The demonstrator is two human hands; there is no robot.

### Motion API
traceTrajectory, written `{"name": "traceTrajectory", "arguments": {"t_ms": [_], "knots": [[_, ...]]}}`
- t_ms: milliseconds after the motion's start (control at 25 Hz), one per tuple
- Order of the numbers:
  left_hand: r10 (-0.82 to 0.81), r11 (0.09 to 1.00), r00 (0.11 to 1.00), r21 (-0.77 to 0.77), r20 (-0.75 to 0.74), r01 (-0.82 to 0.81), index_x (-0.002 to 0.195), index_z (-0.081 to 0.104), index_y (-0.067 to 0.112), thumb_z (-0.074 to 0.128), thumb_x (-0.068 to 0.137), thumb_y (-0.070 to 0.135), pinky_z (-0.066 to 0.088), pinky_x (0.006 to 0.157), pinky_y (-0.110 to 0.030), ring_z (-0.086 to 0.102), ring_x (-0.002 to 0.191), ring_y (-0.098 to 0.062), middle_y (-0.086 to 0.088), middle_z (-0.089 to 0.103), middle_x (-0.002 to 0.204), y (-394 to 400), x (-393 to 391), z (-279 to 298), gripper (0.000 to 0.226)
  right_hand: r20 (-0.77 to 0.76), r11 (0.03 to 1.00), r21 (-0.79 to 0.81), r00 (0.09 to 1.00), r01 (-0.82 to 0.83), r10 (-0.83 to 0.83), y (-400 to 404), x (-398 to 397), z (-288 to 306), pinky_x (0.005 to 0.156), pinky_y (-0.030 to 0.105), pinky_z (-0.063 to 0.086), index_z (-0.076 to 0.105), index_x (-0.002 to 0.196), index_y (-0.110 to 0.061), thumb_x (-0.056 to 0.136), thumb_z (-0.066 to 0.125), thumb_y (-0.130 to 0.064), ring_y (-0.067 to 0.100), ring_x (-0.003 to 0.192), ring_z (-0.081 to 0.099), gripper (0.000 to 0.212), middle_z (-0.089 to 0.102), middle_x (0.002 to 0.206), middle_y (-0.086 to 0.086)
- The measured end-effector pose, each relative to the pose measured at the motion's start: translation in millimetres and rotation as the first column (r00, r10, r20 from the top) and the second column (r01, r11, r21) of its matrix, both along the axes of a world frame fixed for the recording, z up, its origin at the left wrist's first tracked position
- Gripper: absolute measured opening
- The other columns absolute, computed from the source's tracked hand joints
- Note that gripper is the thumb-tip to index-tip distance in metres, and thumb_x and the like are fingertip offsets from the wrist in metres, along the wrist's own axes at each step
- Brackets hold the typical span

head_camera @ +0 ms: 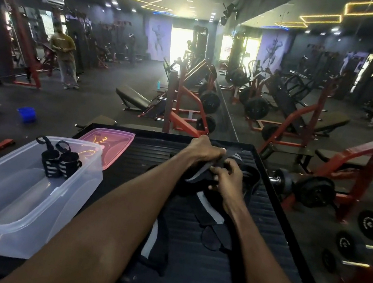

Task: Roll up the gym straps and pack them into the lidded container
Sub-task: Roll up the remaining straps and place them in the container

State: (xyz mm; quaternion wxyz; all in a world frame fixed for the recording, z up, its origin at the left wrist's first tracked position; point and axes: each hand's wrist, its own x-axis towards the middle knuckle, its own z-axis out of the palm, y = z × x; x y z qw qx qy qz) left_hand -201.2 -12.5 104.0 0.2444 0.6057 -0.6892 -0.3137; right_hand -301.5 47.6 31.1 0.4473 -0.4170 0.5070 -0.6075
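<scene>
Two hands work at the far middle of the ribbed black bench (187,251). Left hand (205,149), fingers curled, grips the far end of a black-and-grey strap (200,170); right hand (225,180), fingers curled, pinches the same strap nearer in. Loose strap lengths trail toward the near edge. Step in hand, as judged: rolling this strap, the roll not yet tight. Two rolled straps (60,161) already stand in the clear container (23,208) at the left, against its far wall; the pink lid (107,140) lies off, beyond it. Next move calls for winding in the trailing length, then carrying the roll left over the container rim. A raised lip borders the bench far and right; the container holds ample free room near the rolls.
</scene>
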Motion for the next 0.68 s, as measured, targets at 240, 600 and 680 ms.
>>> {"name": "traceTrajectory", "arguments": {"t_ms": [240,600,680], "knots": [[-0.013,1.000,0.999,0.011,-0.051,0.013,0.070,0.063,0.020,0.072,0.070,0.070,0.044,0.058,-0.026,0.057,0.061,-0.015,0.003,0.061,0.065,-3,1,-4,0.051,0.039,0.996,-0.083,0.999,-0.024,0.027,-6,-12,0,0.049,0.030,0.044,0.068,0.104,-0.011,0.088,0.052,-0.003,0.020,0.061,0.056,0.024,0.068,0.078,0.005],[-0.098,0.991,0.991,0.077,-0.092,0.105,0.054,0.058,0.020,0.071,0.079,0.043,0.038,0.055,-0.026,0.046,0.054,-0.011,0.005,0.052,0.054,7,10,2,0.036,-0.138,0.980,-0.113,0.974,0.162,-0.177,-20,-6,-8,0.063,0.039,0.060,0.072,0.077,-0.014,0.087,0.065,0.000,0.024,0.068,0.072,0.018,0.074,0.072,0.007],[-0.101,0.989,0.982,0.087,-0.159,0.116,0.060,0.065,0.015,0.067,0.080,0.041,0.044,0.062,-0.029,0.054,0.061,-0.016,0.001,0.060,0.064,11,15,3,0.034,-0.161,0.966,-0.088,0.953,0.244,-0.255,-23,-9,-7,0.069,0.042,0.062,0.072,0.076,-0.018,0.081,0.066,0.003,0.022,0.066,0.072,0.022,0.073,0.069,0.004]]}}
